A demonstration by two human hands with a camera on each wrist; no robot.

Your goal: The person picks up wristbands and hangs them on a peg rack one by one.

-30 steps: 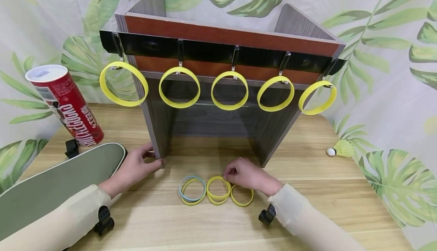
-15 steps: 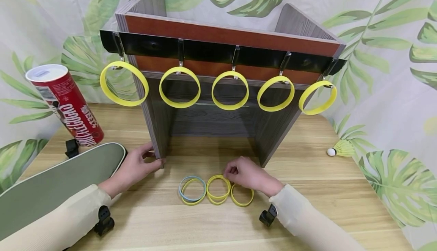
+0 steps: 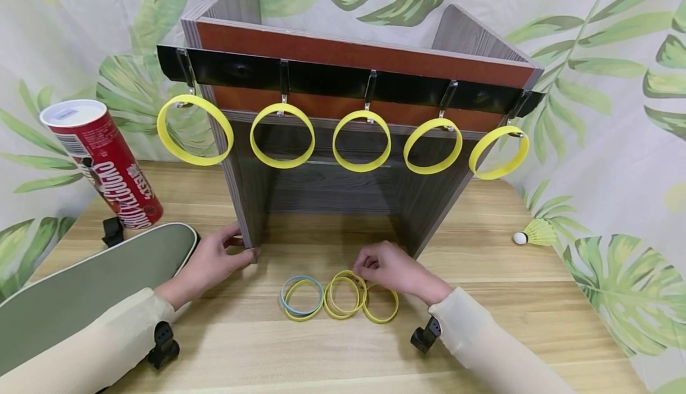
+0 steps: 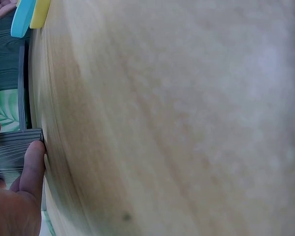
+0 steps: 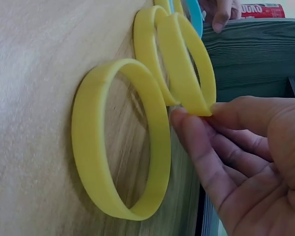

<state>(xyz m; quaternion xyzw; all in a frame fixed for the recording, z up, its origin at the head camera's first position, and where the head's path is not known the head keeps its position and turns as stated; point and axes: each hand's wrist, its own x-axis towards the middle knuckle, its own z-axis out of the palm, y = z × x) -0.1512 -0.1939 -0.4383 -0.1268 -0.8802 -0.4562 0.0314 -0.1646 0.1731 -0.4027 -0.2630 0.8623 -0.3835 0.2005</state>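
Pinching one yellow ring (image 5: 176,64) by its rim, the right hand (image 3: 393,268) holds it tilted over the table (image 3: 321,358), partly before a second ring (image 5: 146,44); whether they touch, I cannot tell. Lifting it seems the step in hand. The left hand (image 3: 217,257) grips a grey upright panel (image 3: 236,197). Next move, I judge, calls for a firm pinch and clearing the second ring

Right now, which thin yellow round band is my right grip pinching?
The thin yellow round band atop the middle overlapping pair; it alone is pinched by your right grip.
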